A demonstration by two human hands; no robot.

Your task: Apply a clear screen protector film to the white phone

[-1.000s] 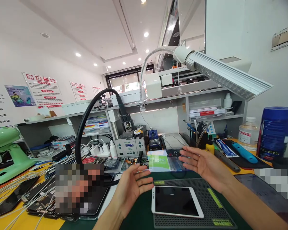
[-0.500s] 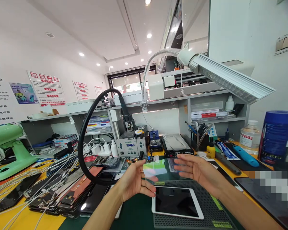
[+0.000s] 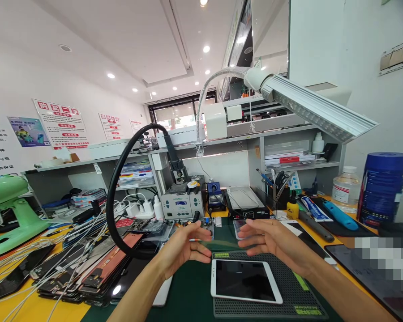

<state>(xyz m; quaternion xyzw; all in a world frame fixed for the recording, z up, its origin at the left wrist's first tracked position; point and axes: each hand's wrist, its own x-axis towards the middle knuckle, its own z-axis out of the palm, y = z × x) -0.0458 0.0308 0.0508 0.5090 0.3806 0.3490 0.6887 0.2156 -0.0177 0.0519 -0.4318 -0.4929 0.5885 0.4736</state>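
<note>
Tablet (image 3: 246, 281) laid on the mat (image 3: 300, 293) at five o'clock; work on it seems barely begun.
Left hand (image 3: 185, 246) and right hand (image 3: 280, 241) spread; blurred strip (image 3: 221, 244) between, whether gripped I cannot tell.

On the white rectangular poster with red lettering (image 3: 62, 124), above and to the right of the mint-green plastic fan (image 3: 22, 214), the heading reads 购买二手, while dark lettering on the white painted wall (image 3: 20, 100) above that fan shows a cut-off "ple" and, lower, 品质保证.
</note>
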